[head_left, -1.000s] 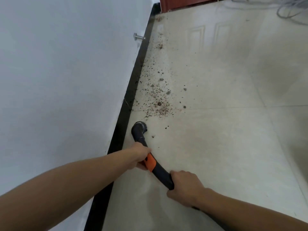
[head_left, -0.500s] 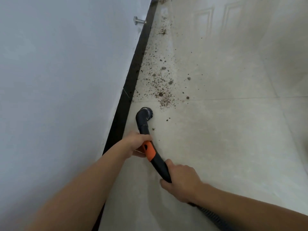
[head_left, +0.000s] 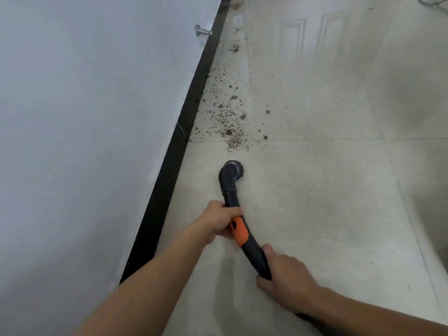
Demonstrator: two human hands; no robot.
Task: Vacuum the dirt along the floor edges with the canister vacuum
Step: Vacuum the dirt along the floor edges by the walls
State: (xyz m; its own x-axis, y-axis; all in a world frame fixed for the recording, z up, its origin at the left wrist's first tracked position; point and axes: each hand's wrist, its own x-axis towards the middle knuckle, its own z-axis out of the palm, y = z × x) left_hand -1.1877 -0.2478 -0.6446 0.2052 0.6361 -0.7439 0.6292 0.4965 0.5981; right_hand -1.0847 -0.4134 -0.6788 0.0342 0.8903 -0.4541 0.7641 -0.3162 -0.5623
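Two hands hold one black vacuum wand (head_left: 231, 197) over the tiled floor (head_left: 315, 214). The left hand (head_left: 219, 220) is wrapped round the tube just above its single orange collar (head_left: 239, 230). The right hand (head_left: 283, 272) is curled round the tube lower down, nearer the camera. The wand bends at one elbow and ends in one round brush nozzle (head_left: 234, 167), which sits on the floor near its left edge, a little out from the black baseboard (head_left: 191, 110) and not touching it. Just beyond the nozzle, past one grout line (head_left: 315, 139), lies the dirt (head_left: 228, 112): one long scatter of brown specks with several larger lumps, running along the floor's left edge beside the baseboard towards the far end. The nearest specks lie just ahead of the nozzle, apart from it. Above the baseboard rises a white wall (head_left: 84, 117), with one metal door stop (head_left: 202, 32) sticking out near the far end
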